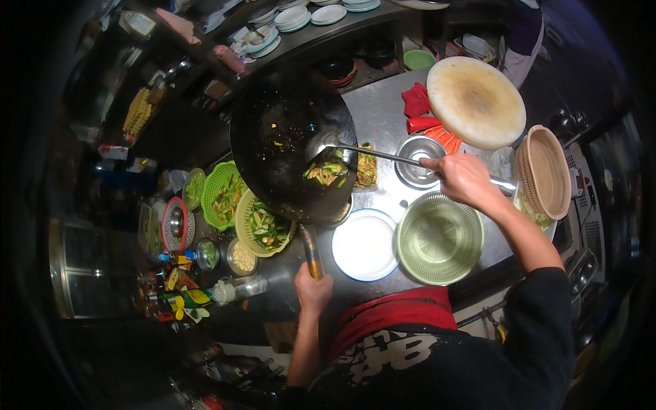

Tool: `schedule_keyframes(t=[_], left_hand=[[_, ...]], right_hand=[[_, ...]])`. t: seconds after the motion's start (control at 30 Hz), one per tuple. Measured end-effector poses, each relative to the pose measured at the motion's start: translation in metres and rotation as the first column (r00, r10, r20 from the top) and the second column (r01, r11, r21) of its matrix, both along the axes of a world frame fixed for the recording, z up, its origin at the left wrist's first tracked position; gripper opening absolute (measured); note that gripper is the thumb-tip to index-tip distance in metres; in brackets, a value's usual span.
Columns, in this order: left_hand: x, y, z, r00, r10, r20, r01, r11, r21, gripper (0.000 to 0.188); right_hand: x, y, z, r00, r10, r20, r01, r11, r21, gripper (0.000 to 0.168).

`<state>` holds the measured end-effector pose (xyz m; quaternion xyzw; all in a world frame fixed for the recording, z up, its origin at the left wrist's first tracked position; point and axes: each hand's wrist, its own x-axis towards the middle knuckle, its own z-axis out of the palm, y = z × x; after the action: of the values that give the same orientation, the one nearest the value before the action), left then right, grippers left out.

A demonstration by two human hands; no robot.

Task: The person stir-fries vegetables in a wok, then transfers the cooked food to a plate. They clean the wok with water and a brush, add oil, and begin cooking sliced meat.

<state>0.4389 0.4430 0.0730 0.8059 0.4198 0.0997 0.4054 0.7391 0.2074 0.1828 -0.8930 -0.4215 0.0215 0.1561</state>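
Note:
My left hand (312,291) grips the worn handle (310,251) of a large black wok (277,169), which is tilted over the counter. My right hand (461,177) holds the long metal handle of a ladle (376,152), whose bowl lies inside the wok near its right edge. Just below the bowl, a small heap of stir-fried food with green pieces (328,171) rests in the wok. A rectangular container of similar food (366,169) stands right beside the wok's rim, partly hidden by it. Under my right forearm's side are a steel bowl (420,177) and a green plastic basket (441,238).
A white plate with a blue rim (365,245) sits before me. Baskets of cut vegetables (262,225), bottles (195,297) and small bowls stand at left. A round chopping board (476,102) and a tan basket (544,171) are at right. A person (525,36) stands beyond the counter.

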Motion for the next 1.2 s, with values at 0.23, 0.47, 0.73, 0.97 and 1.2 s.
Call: schedule_keyframes(t=[0.23,0.47,0.73,0.97,1.2], left_hand=[[0.016,-0.009,0.009,0.999,-0.045,0.017,0.043,0.992,0.121,0.016],[0.038,-0.015,0.002,0.985,-0.101,0.136,0.058,0.956,0.289,0.014],[0.046,-0.004,-0.01,0.979,-0.094,0.18,0.024,0.933,0.358,0.014],[0.034,0.019,-0.007,0.982,-0.065,0.178,0.008,0.953,0.303,0.013],[0.028,0.036,-0.022,0.967,-0.008,0.256,-0.037,0.985,0.169,0.011]], right_hand=[[-0.002,-0.015,0.011,0.993,0.052,0.108,-0.045,0.997,-0.066,0.035],[-0.013,-0.025,0.028,0.972,0.028,0.233,0.017,0.982,-0.189,0.018],[-0.008,-0.035,0.011,0.965,0.004,0.263,0.043,0.984,-0.174,0.024],[-0.003,0.0,0.006,0.992,-0.011,0.128,0.005,0.999,0.051,0.043],[0.002,0.066,-0.006,0.978,0.094,0.185,-0.105,0.993,0.051,0.045]])
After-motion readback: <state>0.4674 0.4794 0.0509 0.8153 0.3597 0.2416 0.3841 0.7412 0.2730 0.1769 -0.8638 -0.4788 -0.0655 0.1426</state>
